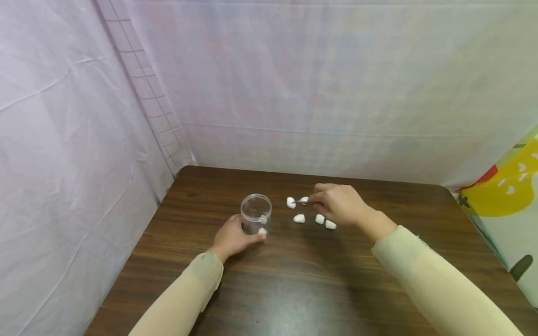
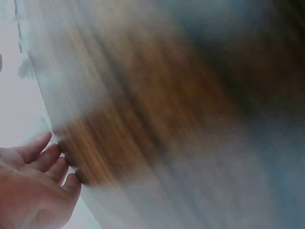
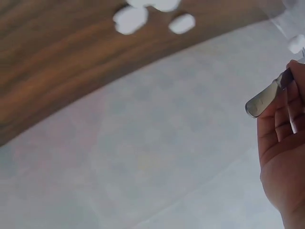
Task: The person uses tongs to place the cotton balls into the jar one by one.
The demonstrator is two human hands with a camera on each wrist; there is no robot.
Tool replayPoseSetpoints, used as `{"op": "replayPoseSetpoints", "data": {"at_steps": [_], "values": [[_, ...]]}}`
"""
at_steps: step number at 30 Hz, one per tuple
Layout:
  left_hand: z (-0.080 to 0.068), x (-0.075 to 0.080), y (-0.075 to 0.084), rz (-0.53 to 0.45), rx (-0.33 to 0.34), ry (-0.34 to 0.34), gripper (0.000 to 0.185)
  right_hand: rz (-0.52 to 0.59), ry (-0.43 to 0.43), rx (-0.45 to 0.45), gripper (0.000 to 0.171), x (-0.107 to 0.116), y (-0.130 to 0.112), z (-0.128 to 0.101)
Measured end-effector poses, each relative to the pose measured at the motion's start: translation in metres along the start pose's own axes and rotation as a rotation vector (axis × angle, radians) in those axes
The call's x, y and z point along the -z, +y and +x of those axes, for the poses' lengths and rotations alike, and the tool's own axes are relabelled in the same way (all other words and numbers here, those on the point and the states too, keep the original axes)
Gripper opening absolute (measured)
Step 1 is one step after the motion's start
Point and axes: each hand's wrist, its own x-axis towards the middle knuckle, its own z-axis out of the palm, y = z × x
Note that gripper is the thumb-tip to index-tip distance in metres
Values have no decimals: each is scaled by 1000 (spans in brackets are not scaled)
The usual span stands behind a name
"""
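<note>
A clear plastic jar (image 1: 256, 212) stands upright on the brown wooden table (image 1: 294, 280). My left hand (image 1: 235, 237) grips its base from the near left side. One white cotton ball (image 1: 262, 231) lies inside at the bottom. My right hand (image 1: 316, 199) pinches metal tweezers (image 1: 301, 201), whose tips meet a cotton ball (image 1: 291, 202) just right of the jar. Whether they have closed on it is too small to tell. Several more cotton balls (image 1: 320, 219) lie below that hand. The right wrist view shows the tweezers' blunt end (image 3: 267, 98) sticking out of my fingers (image 3: 286, 129). The left wrist view is blurred; only my fingers (image 2: 43, 164) show.
Pale cloth walls (image 1: 294, 93) close in the table at the back and left. A colourful sheet (image 1: 508, 186) hangs at the right. The table's near half is bare wood, with the left edge (image 1: 126, 270) close to my left arm.
</note>
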Motion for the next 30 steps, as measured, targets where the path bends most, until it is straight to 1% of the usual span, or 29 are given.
{"op": "replayPoseSetpoints", "data": {"at_steps": [4, 7, 10, 13, 17, 22, 30], "values": [[0, -1, -1, 1, 4, 3, 82, 5, 37, 21, 18, 12, -6, 19], [1, -2, -2, -1, 12, 4, 81, 14, 43, 41, 18, 18, -14, 34], [0, -2, -2, -7, 14, 4, 82, 9, 36, 65, 18, 21, -22, 47], [0, -2, -1, -13, 18, 1, 82, -9, 33, 97, 18, 18, -29, 57], [1, -2, 0, -11, 21, 0, 82, -19, 16, 127, 17, 11, -36, 64], [1, -1, 1, -5, 15, 2, 82, -19, -20, 115, 17, 3, -41, 68], [0, 0, 2, -6, 17, 1, 82, -19, -38, 121, 17, -4, -43, 68]]}}
